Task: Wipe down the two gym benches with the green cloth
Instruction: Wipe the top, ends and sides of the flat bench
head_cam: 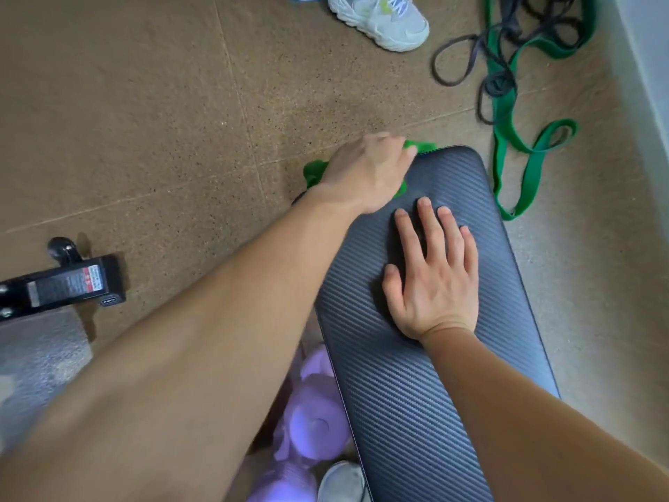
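Observation:
A black ribbed gym bench [452,356] runs from the bottom of the view up to the middle right. My left hand [365,172] reaches over its far left corner and grips the green cloth [314,172], which bunches out from under the palm and past the fingers at the bench's end edge. My right hand [432,273] lies flat on the bench pad with fingers spread and straight, just behind the left hand. Only one bench pad is fully in view.
Green and black resistance bands [506,103] lie tangled on the brown floor to the right of the bench. A white sneaker [380,19] is at the top. Purple dumbbells [311,422] sit under the bench's left side. A black metal frame foot [61,284] is at left.

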Tool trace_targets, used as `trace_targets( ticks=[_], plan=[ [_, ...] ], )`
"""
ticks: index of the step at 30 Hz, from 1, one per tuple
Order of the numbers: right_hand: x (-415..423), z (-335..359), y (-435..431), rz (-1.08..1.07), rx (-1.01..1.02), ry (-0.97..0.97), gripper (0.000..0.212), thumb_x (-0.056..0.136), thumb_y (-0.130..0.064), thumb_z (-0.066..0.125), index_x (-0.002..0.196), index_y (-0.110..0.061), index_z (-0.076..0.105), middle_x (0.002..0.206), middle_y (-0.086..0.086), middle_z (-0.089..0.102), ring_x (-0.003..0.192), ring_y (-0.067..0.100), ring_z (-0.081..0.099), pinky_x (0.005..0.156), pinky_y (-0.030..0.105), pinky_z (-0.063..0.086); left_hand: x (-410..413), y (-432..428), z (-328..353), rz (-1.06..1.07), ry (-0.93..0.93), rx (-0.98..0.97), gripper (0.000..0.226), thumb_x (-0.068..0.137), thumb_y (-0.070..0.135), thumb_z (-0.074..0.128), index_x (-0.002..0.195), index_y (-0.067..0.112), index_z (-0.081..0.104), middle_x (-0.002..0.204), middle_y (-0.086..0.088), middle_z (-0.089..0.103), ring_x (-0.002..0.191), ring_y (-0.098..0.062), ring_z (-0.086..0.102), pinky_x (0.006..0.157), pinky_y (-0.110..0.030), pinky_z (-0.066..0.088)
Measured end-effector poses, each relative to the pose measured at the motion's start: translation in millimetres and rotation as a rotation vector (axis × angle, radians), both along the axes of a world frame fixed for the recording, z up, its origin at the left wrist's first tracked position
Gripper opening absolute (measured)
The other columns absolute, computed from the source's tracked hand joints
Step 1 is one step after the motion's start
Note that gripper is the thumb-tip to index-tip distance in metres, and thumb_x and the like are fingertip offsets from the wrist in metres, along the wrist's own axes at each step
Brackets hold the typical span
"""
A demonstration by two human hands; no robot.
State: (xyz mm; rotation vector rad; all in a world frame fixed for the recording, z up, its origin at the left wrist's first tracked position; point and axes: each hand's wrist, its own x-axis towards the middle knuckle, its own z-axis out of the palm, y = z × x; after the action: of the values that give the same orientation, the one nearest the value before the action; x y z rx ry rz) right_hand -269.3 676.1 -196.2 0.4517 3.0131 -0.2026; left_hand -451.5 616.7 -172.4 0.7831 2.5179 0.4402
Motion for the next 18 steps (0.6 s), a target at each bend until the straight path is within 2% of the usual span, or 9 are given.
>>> trace_targets(
  ticks=[3, 5, 8, 10, 11, 14, 18],
  plan=[
    [1, 1, 0, -0.001, -0.008, -0.012, 0.074, 0.087, -0.047, 0.047, 0.155, -0.023, 0.03, 0.164, 0.007, 0.021, 0.15, 0.03, 0.017, 0.122, 0.048, 0.011, 12, -74, -6, 0.187, -0.019, 0.023, 0.043, 0.106, 0.035, 0.027, 0.113, 0.008, 0.061, 0.126, -0.01, 0.058, 0.11, -0.031, 0.056, 0.088, -0.038, 0.042],
    [0, 3, -1, -0.002, -0.025, -0.01, 0.074, 0.087, -0.047, 0.045, 0.154, -0.023, 0.03, 0.164, 0.008, 0.021, 0.15, 0.031, 0.019, 0.121, 0.049, 0.012, 25, -107, -9, 0.326, -0.028, 0.034, 0.042, 0.106, 0.031, 0.03, 0.119, 0.005, 0.06, 0.13, -0.011, 0.057, 0.112, -0.031, 0.055, 0.092, -0.037, 0.04],
    [-2, 4, -1, 0.0, -0.041, -0.021, 0.074, 0.086, -0.048, 0.045, 0.154, -0.023, 0.031, 0.163, 0.008, 0.022, 0.149, 0.032, 0.02, 0.121, 0.05, 0.013, 31, -98, -6, 0.403, -0.005, -0.013, 0.035, 0.106, 0.031, 0.029, 0.095, 0.011, 0.055, 0.109, -0.009, 0.057, 0.094, -0.026, 0.051, 0.08, -0.034, 0.033],
    [-2, 5, 0, 0.0, -0.05, -0.02, 0.074, 0.086, -0.048, 0.047, 0.154, -0.023, 0.031, 0.163, 0.008, 0.022, 0.149, 0.032, 0.02, 0.121, 0.05, 0.013, 24, -68, -1, 0.375, -0.001, -0.098, 0.033, 0.106, 0.035, 0.027, 0.087, 0.016, 0.045, 0.096, -0.004, 0.051, 0.085, -0.023, 0.044, 0.074, -0.033, 0.029],
    [-2, 4, 1, 0.002, -0.054, -0.016, 0.074, 0.086, -0.048, 0.048, 0.154, -0.023, 0.032, 0.163, 0.008, 0.023, 0.149, 0.032, 0.02, 0.121, 0.051, 0.014, 18, -51, 1, 0.348, -0.008, -0.12, 0.035, 0.106, 0.037, 0.025, 0.087, 0.016, 0.045, 0.093, -0.005, 0.052, 0.085, -0.026, 0.046, 0.074, -0.035, 0.031],
    [-3, 3, 2, 0.004, -0.074, 0.005, 0.075, 0.085, -0.047, 0.051, 0.154, -0.022, 0.033, 0.163, 0.008, 0.024, 0.149, 0.032, 0.022, 0.121, 0.051, 0.015, -1, 3, 2, 0.231, -0.098, -0.125, 0.039, 0.105, 0.041, 0.025, 0.092, 0.015, 0.051, 0.107, -0.016, 0.063, 0.1, -0.037, 0.057, 0.084, -0.042, 0.044],
    [-2, 2, 3, -0.001, -0.102, 0.043, 0.073, 0.085, -0.046, 0.05, 0.152, -0.02, 0.037, 0.162, 0.009, 0.028, 0.148, 0.033, 0.024, 0.121, 0.052, 0.016, -6, 86, 2, 0.002, -0.137, -0.104, 0.044, 0.104, 0.041, 0.029, 0.111, 0.012, 0.06, 0.122, -0.017, 0.063, 0.11, -0.037, 0.057, 0.089, -0.041, 0.042]
  ],
)
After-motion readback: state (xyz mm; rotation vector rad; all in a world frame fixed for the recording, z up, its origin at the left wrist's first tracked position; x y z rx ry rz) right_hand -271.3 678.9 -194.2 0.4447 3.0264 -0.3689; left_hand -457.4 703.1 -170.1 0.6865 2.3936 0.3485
